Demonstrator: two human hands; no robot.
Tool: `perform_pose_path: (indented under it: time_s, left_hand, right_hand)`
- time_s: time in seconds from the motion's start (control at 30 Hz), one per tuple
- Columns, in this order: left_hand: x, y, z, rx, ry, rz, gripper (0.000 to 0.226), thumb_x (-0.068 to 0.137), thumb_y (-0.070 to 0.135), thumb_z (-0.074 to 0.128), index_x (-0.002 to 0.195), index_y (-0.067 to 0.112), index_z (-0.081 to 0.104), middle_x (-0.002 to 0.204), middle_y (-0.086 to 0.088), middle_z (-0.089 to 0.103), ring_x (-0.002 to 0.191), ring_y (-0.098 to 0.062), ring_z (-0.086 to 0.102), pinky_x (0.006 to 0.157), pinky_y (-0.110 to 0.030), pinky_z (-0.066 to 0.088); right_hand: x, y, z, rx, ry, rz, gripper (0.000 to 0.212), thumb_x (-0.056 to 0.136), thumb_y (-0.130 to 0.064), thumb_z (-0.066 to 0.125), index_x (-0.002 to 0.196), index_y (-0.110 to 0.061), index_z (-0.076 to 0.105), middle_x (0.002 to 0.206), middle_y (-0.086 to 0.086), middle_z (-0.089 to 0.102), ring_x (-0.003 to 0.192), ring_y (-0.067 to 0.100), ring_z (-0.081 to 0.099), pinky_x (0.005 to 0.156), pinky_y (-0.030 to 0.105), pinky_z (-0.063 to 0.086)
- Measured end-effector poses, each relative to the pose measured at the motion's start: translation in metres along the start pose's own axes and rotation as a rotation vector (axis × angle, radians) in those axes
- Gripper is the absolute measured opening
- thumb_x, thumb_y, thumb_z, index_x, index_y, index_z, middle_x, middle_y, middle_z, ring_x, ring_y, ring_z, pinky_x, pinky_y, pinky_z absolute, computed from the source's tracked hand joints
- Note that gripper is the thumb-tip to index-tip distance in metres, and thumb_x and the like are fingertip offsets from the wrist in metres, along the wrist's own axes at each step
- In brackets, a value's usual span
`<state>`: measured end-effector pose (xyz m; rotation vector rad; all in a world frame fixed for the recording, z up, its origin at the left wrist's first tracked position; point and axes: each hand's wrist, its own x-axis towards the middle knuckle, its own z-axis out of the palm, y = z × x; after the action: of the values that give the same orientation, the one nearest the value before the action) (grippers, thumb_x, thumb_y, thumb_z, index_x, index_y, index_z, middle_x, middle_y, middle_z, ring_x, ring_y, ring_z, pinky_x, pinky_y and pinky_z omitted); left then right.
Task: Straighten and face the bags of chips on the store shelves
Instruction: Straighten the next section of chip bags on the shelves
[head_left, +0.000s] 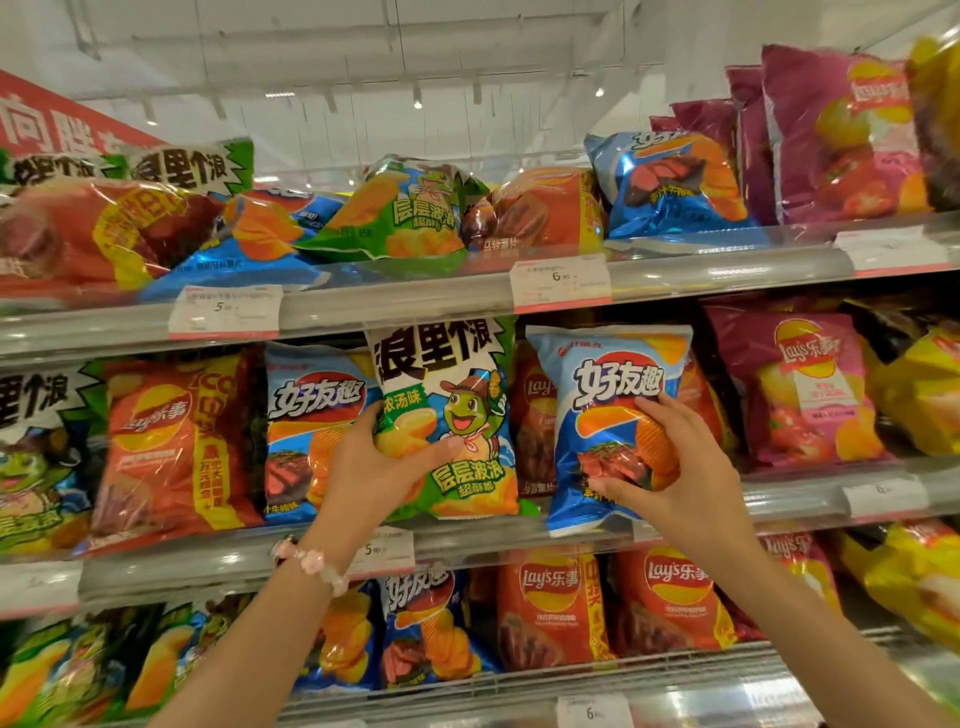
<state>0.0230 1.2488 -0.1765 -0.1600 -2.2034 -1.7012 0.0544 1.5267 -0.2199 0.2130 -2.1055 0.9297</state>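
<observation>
**Inspector:** Start with the fixture.

**Clerk:** Three shelves in view. The middle shelf (519, 543) carries the two bags being handled, both standing at its front edge near the centre.

**Inspector:** Their condition?

**Clerk:** The green-and-white bag (447, 415) stands upright, face forward, showing a cartoon turtle in a hat and yellow chips; its top corner overlaps the rail of the top shelf (415, 301). Just beside it, on the right, the blue bag (610, 421) stands upright with a slight tilt, its print showing ridged chips and meat.

**Inspector:** Hands?

**Clerk:** The left hand (379, 467) grips the green-and-white bag at its lower left, thumb curled across the front. The right hand (675, 467) grips the blue bag at its lower right, fingers spread over the front, thumb beneath. A pink beaded bracelet (311, 564) sits on the left wrist.

**Inspector:** Counts?

**Clerk:** Two bags held, one per hand. Five price tags are visible on the rails. Shelf stock overall I cannot count: rows overlap.

**Inspector:** Limits?

**Clerk:** Bags on the top shelf lie slumped and blurred. The bottom shelf (571, 675) is cut off. The tags' print is mostly unreadable.
</observation>
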Motion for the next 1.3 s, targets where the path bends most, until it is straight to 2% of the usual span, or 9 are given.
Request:
perform_pose_path:
  time_s: [0.17,0.27,0.33,0.63,0.83,1.0,1.13,1.2,1.3]
  left_hand:
    - [-0.023,-0.006,-0.032,0.023,0.028,0.001,0.085,0.043,0.044,0.084,0.119,0.025,0.055,0.101,0.006,0.07,0.088,-0.012,0.068,0.071,-0.029,0.056]
    - [-0.029,-0.012,-0.054,0.079,0.083,-0.001,0.092,0.039,0.055,0.087,0.12,0.029,0.051,0.104,0.007,0.068,0.091,-0.014,0.068,0.077,-0.038,0.057]
    - [-0.032,-0.014,-0.07,0.088,0.121,-0.006,0.1,0.04,0.051,0.085,0.129,0.025,0.049,0.108,0.006,0.067,0.094,-0.015,0.067,0.08,-0.041,0.058]
    - [-0.041,-0.025,-0.116,0.081,0.198,-0.031,0.106,0.04,0.049,0.084,0.136,0.023,0.047,0.115,0.002,0.065,0.1,-0.019,0.064,0.087,-0.044,0.055]
    - [-0.046,-0.028,-0.138,0.052,0.217,-0.014,0.106,0.035,0.051,0.083,0.133,0.023,0.051,0.106,0.007,0.067,0.095,-0.019,0.066,0.084,-0.048,0.056]
    - [-0.047,-0.033,-0.148,0.035,0.18,-0.01,0.101,0.034,0.052,0.083,0.127,0.028,0.053,0.106,0.008,0.068,0.096,-0.019,0.067,0.085,-0.047,0.056]
    - [-0.048,-0.035,-0.147,0.038,0.15,0.005,0.09,0.037,0.047,0.082,0.119,0.034,0.051,0.105,0.015,0.064,0.096,-0.012,0.064,0.085,-0.041,0.055]
    - [-0.047,-0.037,-0.146,0.031,0.118,0.012,0.087,0.039,0.045,0.083,0.119,0.029,0.052,0.105,0.016,0.064,0.094,-0.009,0.064,0.082,-0.039,0.056]
    - [-0.048,-0.039,-0.141,-0.002,0.1,0.014,0.088,0.044,0.041,0.086,0.124,0.024,0.052,0.107,0.013,0.064,0.091,-0.005,0.064,0.076,-0.034,0.058]
  right_hand:
    - [0.001,-0.008,-0.001,0.028,0.032,0.009,0.086,0.058,-0.038,0.086,0.134,-0.027,0.048,0.145,-0.005,0.04,0.126,0.003,0.038,0.096,0.017,0.033]
    - [0.003,-0.021,0.001,0.01,0.059,-0.013,0.087,0.057,-0.042,0.084,0.135,-0.026,0.048,0.146,-0.005,0.04,0.128,0.006,0.038,0.101,0.026,0.037]
    - [0.004,-0.033,0.007,-0.023,0.048,-0.028,0.087,0.058,-0.042,0.085,0.135,-0.026,0.048,0.146,-0.004,0.039,0.13,0.01,0.039,0.103,0.034,0.038]
    - [0.011,-0.095,0.07,-0.037,-0.082,-0.079,0.09,0.061,-0.049,0.083,0.14,-0.031,0.042,0.152,-0.007,0.031,0.134,0.014,0.037,0.104,0.033,0.037]
    - [0.012,-0.112,0.117,-0.103,-0.143,-0.041,0.09,0.069,-0.048,0.079,0.144,-0.023,0.036,0.153,-0.004,0.028,0.134,0.017,0.039,0.102,0.031,0.038]
    - [0.005,-0.104,0.138,-0.154,-0.151,0.017,0.087,0.075,-0.048,0.074,0.146,-0.018,0.034,0.155,0.005,0.026,0.134,0.026,0.039,0.103,0.039,0.04]
    - [0.009,-0.103,0.137,-0.217,-0.197,0.032,0.091,0.074,-0.055,0.071,0.148,-0.02,0.029,0.157,0.005,0.022,0.137,0.029,0.035,0.108,0.046,0.036]
    - [0.011,-0.107,0.137,-0.28,-0.236,0.07,0.096,0.073,-0.063,0.066,0.149,-0.022,0.024,0.158,0.006,0.019,0.141,0.029,0.028,0.112,0.049,0.027]
    - [0.001,-0.123,0.132,-0.262,-0.103,0.073,0.1,0.072,-0.074,0.045,0.151,-0.019,0.019,0.158,0.011,0.016,0.145,0.027,0.015,0.116,0.049,0.014]
